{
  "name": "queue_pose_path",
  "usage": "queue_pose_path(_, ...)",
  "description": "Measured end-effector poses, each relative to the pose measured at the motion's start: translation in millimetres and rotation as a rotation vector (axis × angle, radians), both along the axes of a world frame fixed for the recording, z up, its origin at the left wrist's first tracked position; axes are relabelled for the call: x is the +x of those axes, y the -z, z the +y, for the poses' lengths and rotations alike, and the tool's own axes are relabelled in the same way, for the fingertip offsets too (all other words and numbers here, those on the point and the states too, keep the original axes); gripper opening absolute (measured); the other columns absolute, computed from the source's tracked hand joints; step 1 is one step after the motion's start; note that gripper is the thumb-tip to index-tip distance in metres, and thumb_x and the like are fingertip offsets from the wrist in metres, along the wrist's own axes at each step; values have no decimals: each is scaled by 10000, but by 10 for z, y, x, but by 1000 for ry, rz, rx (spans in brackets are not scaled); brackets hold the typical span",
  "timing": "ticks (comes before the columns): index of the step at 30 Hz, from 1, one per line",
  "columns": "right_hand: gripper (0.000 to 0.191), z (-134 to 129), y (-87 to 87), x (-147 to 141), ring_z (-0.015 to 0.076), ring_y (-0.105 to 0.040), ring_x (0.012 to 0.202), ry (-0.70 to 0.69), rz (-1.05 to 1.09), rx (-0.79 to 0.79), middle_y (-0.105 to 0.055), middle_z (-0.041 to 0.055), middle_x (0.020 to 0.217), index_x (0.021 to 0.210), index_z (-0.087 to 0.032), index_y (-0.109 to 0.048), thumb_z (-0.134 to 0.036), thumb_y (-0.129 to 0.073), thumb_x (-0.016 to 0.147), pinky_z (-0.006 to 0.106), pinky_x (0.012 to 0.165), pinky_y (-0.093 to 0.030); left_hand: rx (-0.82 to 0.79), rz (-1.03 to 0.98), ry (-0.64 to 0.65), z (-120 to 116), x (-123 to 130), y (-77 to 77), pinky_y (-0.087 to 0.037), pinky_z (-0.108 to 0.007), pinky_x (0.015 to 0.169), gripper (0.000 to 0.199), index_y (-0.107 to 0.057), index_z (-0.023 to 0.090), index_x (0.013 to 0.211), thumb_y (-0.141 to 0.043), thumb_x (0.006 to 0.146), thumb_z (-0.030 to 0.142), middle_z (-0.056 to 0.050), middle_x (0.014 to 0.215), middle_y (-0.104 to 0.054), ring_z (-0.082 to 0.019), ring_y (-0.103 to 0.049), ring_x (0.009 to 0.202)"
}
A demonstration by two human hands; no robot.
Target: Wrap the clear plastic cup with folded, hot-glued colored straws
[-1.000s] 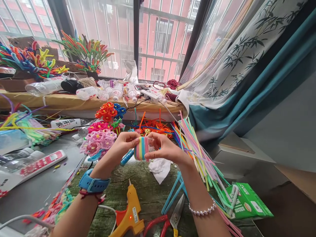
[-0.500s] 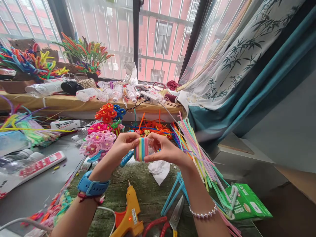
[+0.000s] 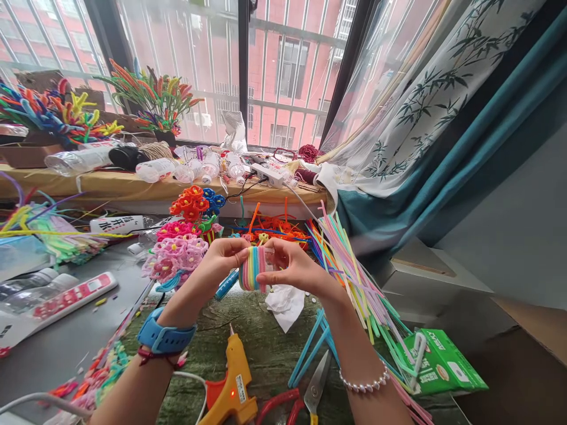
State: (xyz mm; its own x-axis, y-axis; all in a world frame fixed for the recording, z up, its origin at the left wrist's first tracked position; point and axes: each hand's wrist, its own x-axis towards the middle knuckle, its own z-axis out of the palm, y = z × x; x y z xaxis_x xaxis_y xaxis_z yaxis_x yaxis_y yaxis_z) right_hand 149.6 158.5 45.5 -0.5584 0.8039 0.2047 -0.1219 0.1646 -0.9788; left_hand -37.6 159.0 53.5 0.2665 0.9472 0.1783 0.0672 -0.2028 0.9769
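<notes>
Between my two hands, above the table, is a small round piece wrapped in pastel pipe cleaners (image 3: 253, 268), striped pink, yellow and blue. A clear plastic part shows at its right end, perhaps a cut bottle. My left hand (image 3: 228, 258) pinches its left side between thumb and fingers. My right hand (image 3: 292, 268) grips the right end, thumb across the front stripes; some of its fingers are hidden behind. Below lies a yellow glue gun (image 3: 234, 381) with a lit red light. Beside it are scissors (image 3: 315, 386) with red handles. Crumpled white tissue (image 3: 286, 306) rests under my right hand.
Pipe-cleaner flowers (image 3: 181, 248) stand left of my hands. Loose pastel pipe cleaners (image 3: 354, 265) spread at the right, near a green packet (image 3: 447, 363). Plastic bottles (image 3: 157, 169) and a power strip (image 3: 268, 174) lie on the windowsill. Light blue pipe cleaners (image 3: 310, 348) lie by the scissors.
The striped piece has turned slightly in my hands, and my right thumb sits a little higher and further left on it. The things on the table have not moved.
</notes>
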Motion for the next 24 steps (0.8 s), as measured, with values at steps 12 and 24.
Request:
queue_pose_path(12,603,-89,-114,34,110,-419,660,63,-169,194,-489,-46,768,943,-182,-581,-443,-906,507,227,574,-363,-36,-29,32,13,-38,-18,-307,-224,540,314,-634,142,561,-755,613,427,26,546,-523,-108,-422,552)
queue_pose_path(24,540,-55,-66,62,104,-445,643,170,-355,494,-540,-32,771,1027,-158,-616,-379,-868,604,213,560,-370,-68,-59,10,-15,-7,-53,-314,-224,540,319,-622,148,518,-760,571,431,19,531,-535,-114,-438,542)
